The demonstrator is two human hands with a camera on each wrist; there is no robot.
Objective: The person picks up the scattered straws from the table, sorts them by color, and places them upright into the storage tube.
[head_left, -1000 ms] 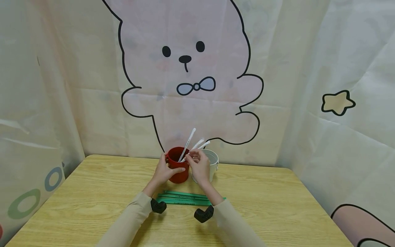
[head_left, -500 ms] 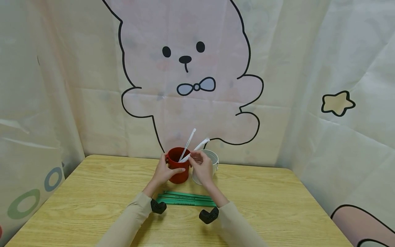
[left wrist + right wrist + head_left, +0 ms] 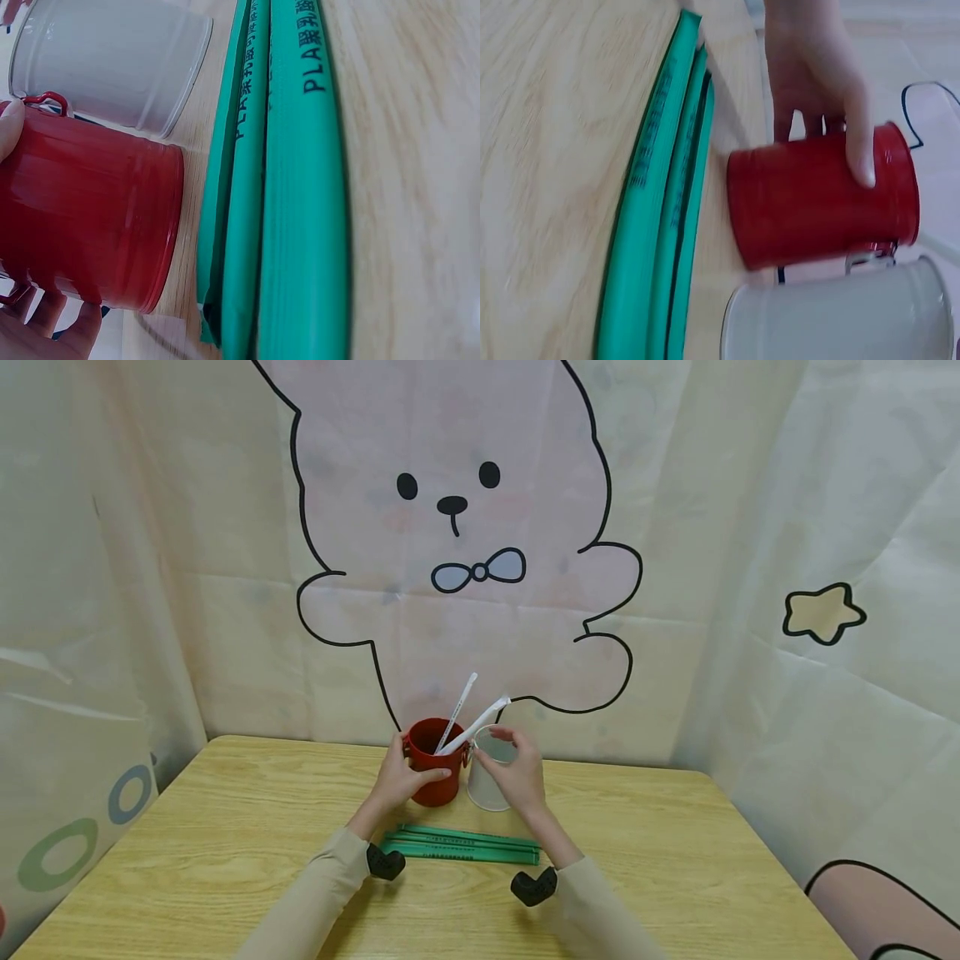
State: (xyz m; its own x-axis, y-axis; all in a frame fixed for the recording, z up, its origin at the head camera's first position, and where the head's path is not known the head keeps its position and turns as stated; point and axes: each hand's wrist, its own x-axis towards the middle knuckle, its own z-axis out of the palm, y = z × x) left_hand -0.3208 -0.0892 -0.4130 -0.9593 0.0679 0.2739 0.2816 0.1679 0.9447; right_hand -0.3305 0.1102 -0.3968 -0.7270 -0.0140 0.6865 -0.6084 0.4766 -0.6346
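Straws [image 3: 480,722], white, stand in the red bucket [image 3: 435,793] with their upper ends clear of the rim: a thin one leans toward one o'clock, a thicker white length toward two o'clock. The red bucket is upright on the counter [image 3: 262,860].

The left hand [image 3: 396,777] grips the red bucket from its nine o'clock side. Its fingers bend round the far side and the thumb lies across the near wall, so the hold is only as wide as the bucket; both wrist views show this clasp.

The white bucket [image 3: 486,787] stands upright at three o'clock from the red one, just beside it. The right hand [image 3: 523,777] is at its rim, thumb and fingers curved toward each other with a clear gap between, and nothing seen in their grasp. Whether they touch the rim, I cannot tell.

At six o'clock from both buckets, the green packets [image 3: 461,845] lie side by side, long ends pointing to nine and three o'clock; black print reading "PLA" shows on them in the left wrist view.

Beige sleeves [image 3: 315,893] come in from seven and five o'clock. At twelve o'clock, behind the counter, hangs a pale sheet [image 3: 660,652] printed with a pink animal [image 3: 453,527] and a blue bow tie.
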